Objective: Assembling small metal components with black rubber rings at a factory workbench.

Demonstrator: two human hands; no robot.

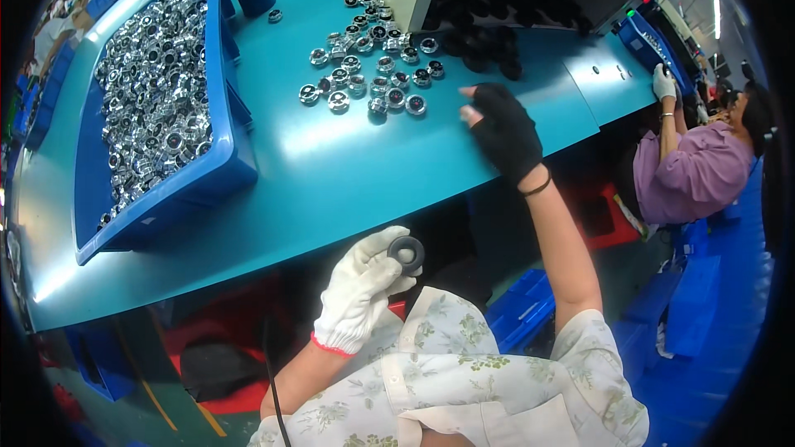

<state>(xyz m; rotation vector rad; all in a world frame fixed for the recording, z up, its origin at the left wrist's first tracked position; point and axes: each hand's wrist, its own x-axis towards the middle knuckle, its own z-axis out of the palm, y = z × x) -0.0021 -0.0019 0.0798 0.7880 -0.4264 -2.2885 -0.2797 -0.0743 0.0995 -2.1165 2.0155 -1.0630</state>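
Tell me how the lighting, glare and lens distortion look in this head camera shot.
Head view: bright overhead light; glare streaks on the teal table and sparkles on the metal rings in the blue bin. The fisheye bends the table edge, and the corners are black. The right hand is slightly soft; the left hand is sharp.

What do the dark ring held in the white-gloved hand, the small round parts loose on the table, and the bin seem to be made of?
Dark ring: probably rubber or plastic, matt black, no glint.
Small round parts: likely polished or plated metal, bright mirror-like highlights.
Bin: apparently moulded plastic, uniform glossy blue walls.
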